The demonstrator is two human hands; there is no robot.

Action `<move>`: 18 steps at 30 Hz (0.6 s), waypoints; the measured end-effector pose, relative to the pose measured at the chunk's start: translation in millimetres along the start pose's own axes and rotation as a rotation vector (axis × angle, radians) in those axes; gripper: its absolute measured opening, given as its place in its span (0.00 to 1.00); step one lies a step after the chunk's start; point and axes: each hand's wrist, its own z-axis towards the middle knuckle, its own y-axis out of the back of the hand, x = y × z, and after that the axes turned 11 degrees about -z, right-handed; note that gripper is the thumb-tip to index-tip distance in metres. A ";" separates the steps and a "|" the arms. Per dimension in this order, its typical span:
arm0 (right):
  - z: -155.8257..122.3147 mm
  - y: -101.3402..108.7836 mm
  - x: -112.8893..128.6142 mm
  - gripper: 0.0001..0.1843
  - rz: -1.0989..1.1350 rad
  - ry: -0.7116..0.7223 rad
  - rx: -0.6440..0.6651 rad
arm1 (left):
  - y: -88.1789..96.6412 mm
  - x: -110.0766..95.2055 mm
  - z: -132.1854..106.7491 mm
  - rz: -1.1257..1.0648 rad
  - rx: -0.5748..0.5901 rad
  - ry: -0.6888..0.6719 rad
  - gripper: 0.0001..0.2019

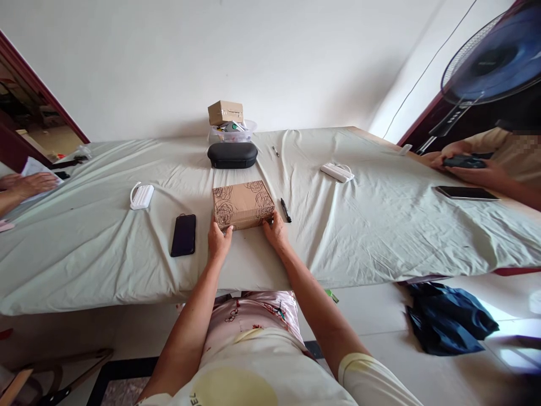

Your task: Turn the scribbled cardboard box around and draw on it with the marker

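Note:
A flat brown cardboard box [242,203] with drawn flower patterns lies on the cloth-covered table [359,225] in front of me. My left hand [218,239] rests against the box's near left corner, fingers curled onto its front edge. My right hand [275,230] presses on the near right corner in the same way. Both hands grip the box from the front. A black marker [286,210] lies just right of the box, close to my right hand. A black phone [183,234] lies face down to the left of my left hand.
Behind the box sit a black case [232,154], a clear tub [230,132] and a small cardboard box [225,111]. White power banks lie at the left [141,196] and the right [337,172]. Other people's hands are at the left [29,184] and the right [465,166]. A fan [492,56] stands at the right.

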 end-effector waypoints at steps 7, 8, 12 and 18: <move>2.4 11.5 11.2 0.31 0.127 -0.047 -0.187 | 3.9 -4.3 -0.7 -0.051 0.037 0.014 0.31; 0.6 18.0 16.6 0.28 0.185 -0.047 -0.219 | 4.4 -5.1 -1.0 -0.062 0.042 0.018 0.31; -16.7 54.7 44.8 0.18 0.430 0.042 -0.135 | 7.1 -7.8 -2.0 -0.092 0.039 0.082 0.28; -50.0 122.4 89.5 0.13 0.573 0.142 -0.186 | 7.9 -10.2 -3.2 -0.010 0.061 0.129 0.20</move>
